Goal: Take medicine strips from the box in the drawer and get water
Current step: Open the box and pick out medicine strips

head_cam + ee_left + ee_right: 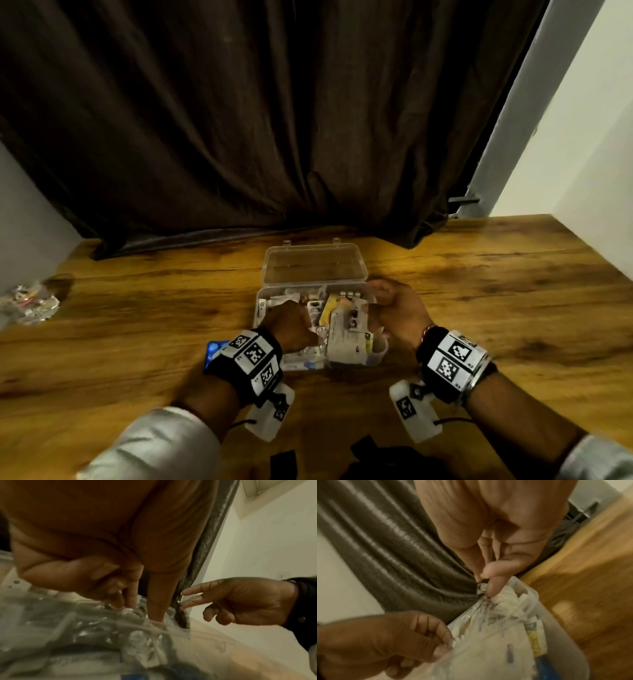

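A clear plastic box (379, 353) stands on the wooden table with its lid (313, 263) folded back. It is full of medicine strips and packets (346, 325). My left hand (291, 323) reaches into the box's left half; its curled fingers (132, 597) dig among foil strips (137, 637), and its thumb and fingers (440, 639) pinch the edge of a white strip packet (496, 642). My right hand (394, 305) hovers at the box's right rim, two fingers straight, its fingertips (493, 588) touching the crumpled packets. It holds nothing.
A blue packet (214, 349) lies on the table (479, 291) just left of my left wrist. Crumpled clear wrapping (29, 305) sits at the far left edge. A dark curtain (274, 120) hangs behind the box and a white wall (582, 137) closes the right.
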